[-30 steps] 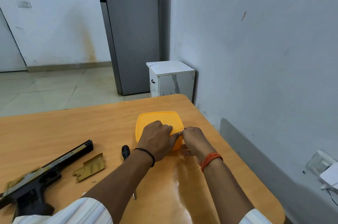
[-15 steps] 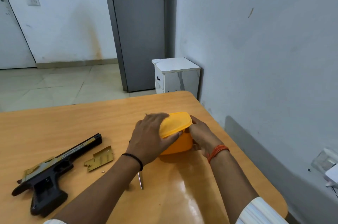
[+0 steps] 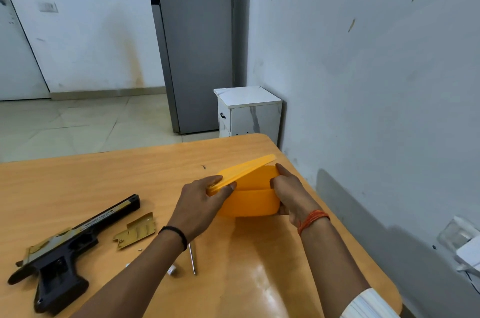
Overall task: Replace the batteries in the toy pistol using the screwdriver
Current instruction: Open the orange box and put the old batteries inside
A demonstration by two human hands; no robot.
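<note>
Two hands: both work on the orange plastic box [image 3: 249,200] at the far right of the wooden surface [image 3: 130,177].
Change: half a second ago the orange lid [image 3: 241,171] sat nearly flat on the box; now it is tilted up, its far edge lifted clear and only its near-left corner low.
Left hand [image 3: 200,203]: pinches the low corner of the lid between thumb and fingers.
Right hand [image 3: 288,195]: is wrapped against the right wall of the box, steadying it.
Toy pistol: the black and gold toy pistol [image 3: 65,247] lies at the left of the surface, well apart from the box, untouched.
Cover: the gold battery cover plate [image 3: 136,230] lies just beside the pistol, already off.
Screwdriver: the metal shaft of the screwdriver [image 3: 192,258] shows under the left forearm, its handle hidden.
Small part: a pale cylinder [image 3: 172,270] lies near the shaft; likely a battery, too small to tell.
Meaning: the box is probably being opened to reach fresh batteries; its inside is not visible.
</note>
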